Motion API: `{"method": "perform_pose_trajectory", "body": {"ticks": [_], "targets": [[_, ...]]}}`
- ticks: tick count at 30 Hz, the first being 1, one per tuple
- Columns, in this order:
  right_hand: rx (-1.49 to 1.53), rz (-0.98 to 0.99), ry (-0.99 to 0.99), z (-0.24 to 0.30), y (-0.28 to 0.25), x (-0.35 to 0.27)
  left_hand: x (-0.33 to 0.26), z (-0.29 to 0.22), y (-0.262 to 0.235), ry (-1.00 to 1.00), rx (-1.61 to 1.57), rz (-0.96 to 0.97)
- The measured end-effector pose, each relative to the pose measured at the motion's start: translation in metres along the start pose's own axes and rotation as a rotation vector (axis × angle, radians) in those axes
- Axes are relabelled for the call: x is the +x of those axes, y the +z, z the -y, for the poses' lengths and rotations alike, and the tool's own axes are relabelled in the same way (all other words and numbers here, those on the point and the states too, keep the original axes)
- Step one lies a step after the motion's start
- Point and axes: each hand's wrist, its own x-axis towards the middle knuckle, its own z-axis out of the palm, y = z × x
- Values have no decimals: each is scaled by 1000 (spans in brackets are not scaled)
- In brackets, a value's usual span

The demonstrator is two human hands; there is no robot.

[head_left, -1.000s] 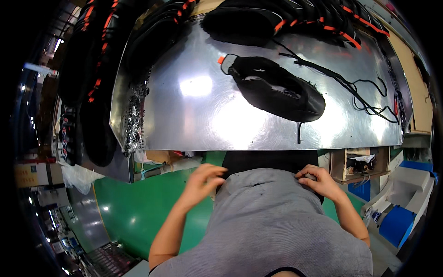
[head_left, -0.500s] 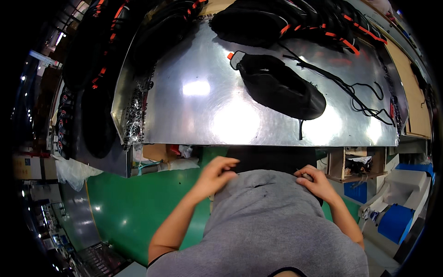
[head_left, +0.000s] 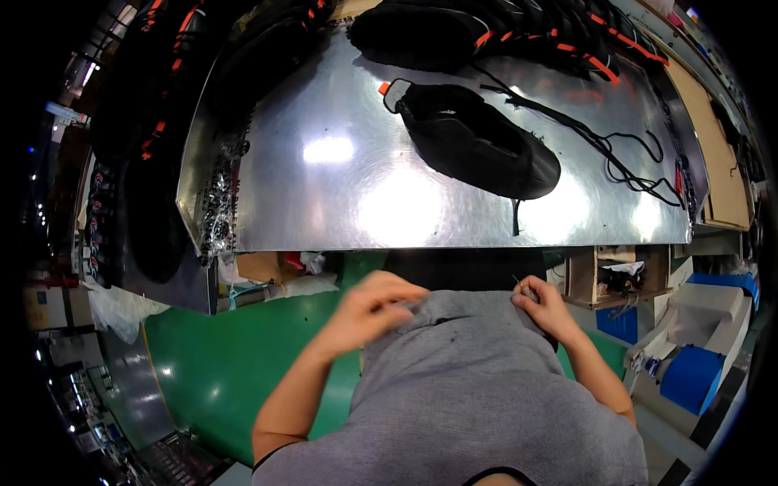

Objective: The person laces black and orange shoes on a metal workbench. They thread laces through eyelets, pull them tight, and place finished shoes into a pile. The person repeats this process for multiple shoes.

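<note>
My left hand (head_left: 377,308) hovers over my lap at the edge of my grey top, somewhat blurred. Its thumb and fingers are bent but apart, with nothing visible between them. At the other side of my lap, my right hand (head_left: 545,308) is closed in a pinch. A tiny thin dark tip pokes out above its fingertips, too small to name. Beyond both hands, a black shoe upper (head_left: 478,146) with a grey and orange heel tab lies on the metal tabletop (head_left: 284,194). A short dark strand hangs from its toe end. No hand touches it.
Black laces (head_left: 604,146) lie loose right of the shoe upper. Rows of black and orange shoe uppers (head_left: 421,40) line the table's far side, with more at the left (head_left: 154,211). A wooden box (head_left: 620,279) sits under the table's right edge, near a blue and white bin (head_left: 693,381).
The view has shifted slightly, so the table and shoe upper sit a little higher and further left. My left hand is moving and blurred; the right hand's fingers have drawn closer together.
</note>
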Motion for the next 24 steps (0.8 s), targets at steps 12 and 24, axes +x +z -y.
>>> {"method": "perform_pose_trajectory", "body": {"ticks": [12,24], "targets": [[203,-157,-115,-14,-11,4,5,48,-35,-229,-80,-485],[252,-243,-144,-13,-28,4,21,22,30,-59,235,-2]]}}
